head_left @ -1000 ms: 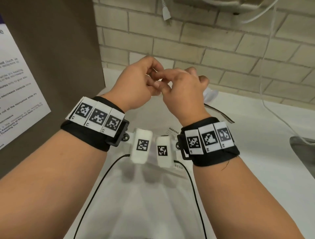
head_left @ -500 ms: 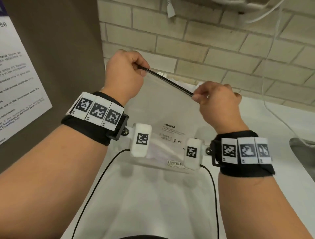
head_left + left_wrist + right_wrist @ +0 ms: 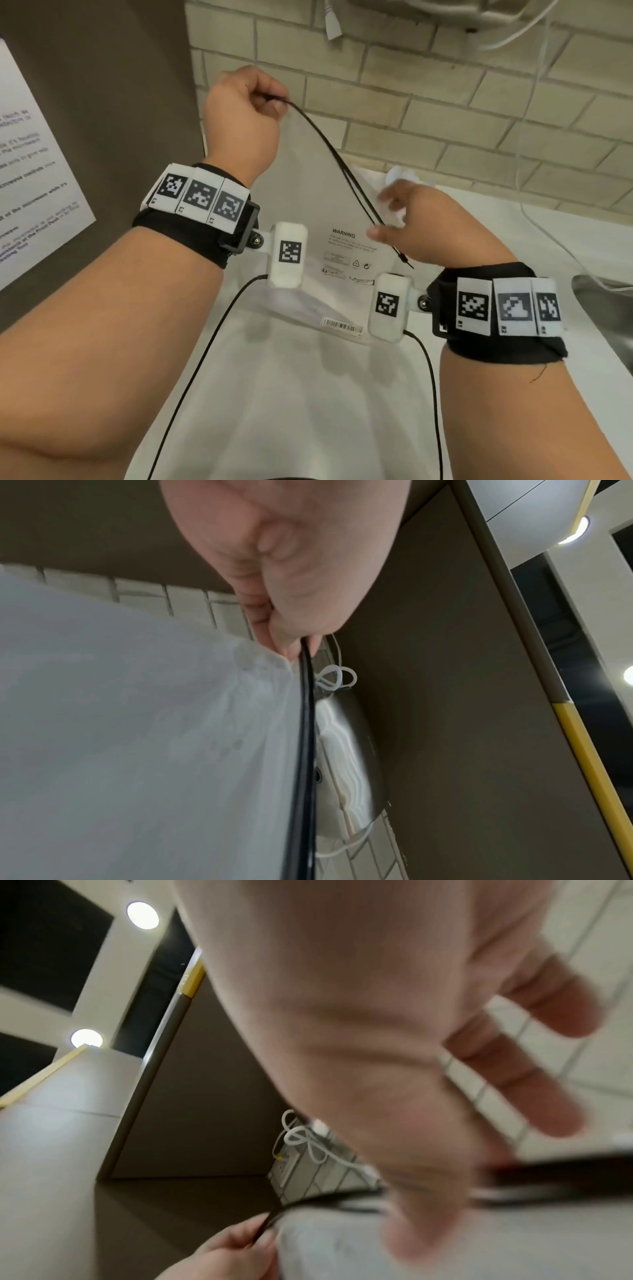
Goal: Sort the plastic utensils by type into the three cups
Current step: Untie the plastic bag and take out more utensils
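No utensils or cups are in view. I hold up a frosted plastic zip bag (image 3: 329,219) with a black zip strip (image 3: 325,144) along its top. My left hand (image 3: 274,102) pinches the upper left end of the strip, which the left wrist view shows running down from the fingertips (image 3: 291,647) along the bag (image 3: 137,723). My right hand (image 3: 390,216) is lower, at the strip's other end, blurred, its fingers (image 3: 548,1110) spread and holding nothing. The strip's two halves stand slightly apart near that hand.
A white counter (image 3: 308,411) lies below the bag. A brown panel with a printed notice (image 3: 34,188) stands at the left, a brick wall (image 3: 445,102) with hanging white cables (image 3: 534,137) behind. A metal sink edge (image 3: 603,301) shows at right. Something white (image 3: 399,174) sits behind my right hand.
My hands were together, then drew apart along the black strip. Now the left hand is higher, the right hand has dropped, let go of the strip and spread its fingers.
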`<state>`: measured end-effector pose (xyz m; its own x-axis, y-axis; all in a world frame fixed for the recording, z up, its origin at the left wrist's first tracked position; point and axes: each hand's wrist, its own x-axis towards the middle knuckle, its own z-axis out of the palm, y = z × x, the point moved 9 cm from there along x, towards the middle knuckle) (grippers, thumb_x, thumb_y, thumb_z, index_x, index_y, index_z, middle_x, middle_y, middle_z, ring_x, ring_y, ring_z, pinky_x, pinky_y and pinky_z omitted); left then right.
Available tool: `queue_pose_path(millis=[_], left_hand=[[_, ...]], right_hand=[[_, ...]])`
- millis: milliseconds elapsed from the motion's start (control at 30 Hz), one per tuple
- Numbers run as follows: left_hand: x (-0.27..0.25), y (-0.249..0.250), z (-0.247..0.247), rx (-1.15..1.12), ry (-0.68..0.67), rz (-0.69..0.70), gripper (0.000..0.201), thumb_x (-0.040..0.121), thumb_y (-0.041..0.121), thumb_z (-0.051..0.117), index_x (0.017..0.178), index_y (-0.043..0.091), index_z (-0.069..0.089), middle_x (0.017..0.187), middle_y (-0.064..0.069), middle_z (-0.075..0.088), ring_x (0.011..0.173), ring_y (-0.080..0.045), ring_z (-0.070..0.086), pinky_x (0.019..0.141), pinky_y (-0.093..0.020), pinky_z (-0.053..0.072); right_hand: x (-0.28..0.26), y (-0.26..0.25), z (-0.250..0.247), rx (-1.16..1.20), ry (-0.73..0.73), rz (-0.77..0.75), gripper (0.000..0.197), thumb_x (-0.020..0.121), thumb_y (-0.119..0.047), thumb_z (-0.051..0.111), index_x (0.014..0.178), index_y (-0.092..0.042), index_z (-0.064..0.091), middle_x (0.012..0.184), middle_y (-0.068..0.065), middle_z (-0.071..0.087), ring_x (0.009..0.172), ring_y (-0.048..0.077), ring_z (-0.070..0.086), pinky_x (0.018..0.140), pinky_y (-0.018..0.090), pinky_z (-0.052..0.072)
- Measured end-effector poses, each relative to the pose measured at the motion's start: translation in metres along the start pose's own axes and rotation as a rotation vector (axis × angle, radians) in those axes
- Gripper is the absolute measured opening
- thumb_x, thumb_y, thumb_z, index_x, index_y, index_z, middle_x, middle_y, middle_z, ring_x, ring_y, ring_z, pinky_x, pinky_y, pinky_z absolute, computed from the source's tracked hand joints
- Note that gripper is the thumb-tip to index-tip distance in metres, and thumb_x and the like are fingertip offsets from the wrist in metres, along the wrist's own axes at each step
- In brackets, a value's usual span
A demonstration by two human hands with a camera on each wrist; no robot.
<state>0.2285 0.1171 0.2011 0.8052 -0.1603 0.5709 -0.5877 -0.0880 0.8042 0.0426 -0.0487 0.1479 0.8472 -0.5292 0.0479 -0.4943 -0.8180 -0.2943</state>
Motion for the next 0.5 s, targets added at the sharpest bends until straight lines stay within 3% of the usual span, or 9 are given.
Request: queue_pose_path(millis=[67,133,200,267,333,400,500], left_hand=[[-0.006,0.003,0.006,-0.068,-0.029,0.019,0.015,0.080,0.015,0.066,0.084,0.029,0.065,0.107,-0.005,0.065,0.083,-0.005,0.063,0.080,-0.016,0.052],[-0.022,0.001,0.009,-0.101,-0.001,-0.009,0.028,0.082,0.018,0.070,0.105,0.027,0.056,0.125,-0.003,0.046,0.099,-0.006,0.057,0.084,-0.009,0.047],[-0.042,-0.010,0.009,-0.036,0.076,-0.081,0.050,0.081,0.030,0.072,0.120,0.021,0.042,0.127,-0.004,0.030,0.110,-0.014,0.049,0.093,-0.017,0.044],[-0.059,-0.024,0.023,0.022,0.000,-0.240,0.045,0.083,0.044,0.066,0.111,0.016,0.045,0.121,-0.003,0.040,0.104,-0.019,0.054,0.091,-0.025,0.046],[-0.075,-0.039,0.054,-0.100,-0.266,-0.451,0.034,0.086,0.049,0.061,0.092,0.016,0.053,0.102,-0.002,0.060,0.089,-0.021,0.065,0.080,-0.033,0.054],[-0.089,-0.041,0.073,-0.283,-0.441,-0.583,0.026,0.089,0.037,0.063,0.080,0.014,0.056,0.084,-0.004,0.064,0.071,-0.018,0.067,0.066,-0.032,0.057],[-0.091,-0.035,0.075,-0.420,-0.472,-0.638,0.021,0.089,0.023,0.065,0.075,0.011,0.057,0.074,-0.005,0.064,0.062,-0.017,0.066,0.060,-0.029,0.056]], right_hand=[[0.004,-0.020,-0.009,0.219,0.118,-0.098,0.022,0.089,-0.032,0.063,0.110,-0.026,0.059,0.091,-0.009,0.061,0.077,0.008,0.057,0.074,0.026,0.045],[0.015,-0.030,-0.002,0.316,0.167,-0.104,0.003,0.090,-0.025,0.062,0.092,-0.022,0.062,0.069,-0.009,0.056,0.062,0.005,0.050,0.068,0.025,0.042],[0.023,-0.026,0.013,0.459,0.156,-0.030,0.008,0.090,-0.021,0.062,0.083,-0.018,0.060,0.065,-0.006,0.055,0.060,0.011,0.053,0.066,0.029,0.048],[0.026,-0.019,0.025,0.690,0.131,0.056,0.013,0.090,-0.018,0.063,0.078,-0.017,0.060,0.069,0.000,0.060,0.066,0.019,0.059,0.066,0.036,0.057],[0.023,-0.021,0.037,0.881,0.054,0.096,0.011,0.089,-0.017,0.065,0.080,-0.012,0.063,0.075,0.007,0.063,0.067,0.019,0.060,0.066,0.038,0.058],[0.020,-0.026,0.046,0.984,-0.018,0.094,0.011,0.088,-0.016,0.068,0.080,-0.010,0.063,0.075,0.008,0.064,0.061,0.015,0.058,0.066,0.034,0.057],[0.019,-0.025,0.052,1.063,-0.046,0.100,0.012,0.088,-0.017,0.067,0.079,-0.011,0.063,0.070,0.004,0.063,0.057,0.012,0.056,0.065,0.033,0.056]])
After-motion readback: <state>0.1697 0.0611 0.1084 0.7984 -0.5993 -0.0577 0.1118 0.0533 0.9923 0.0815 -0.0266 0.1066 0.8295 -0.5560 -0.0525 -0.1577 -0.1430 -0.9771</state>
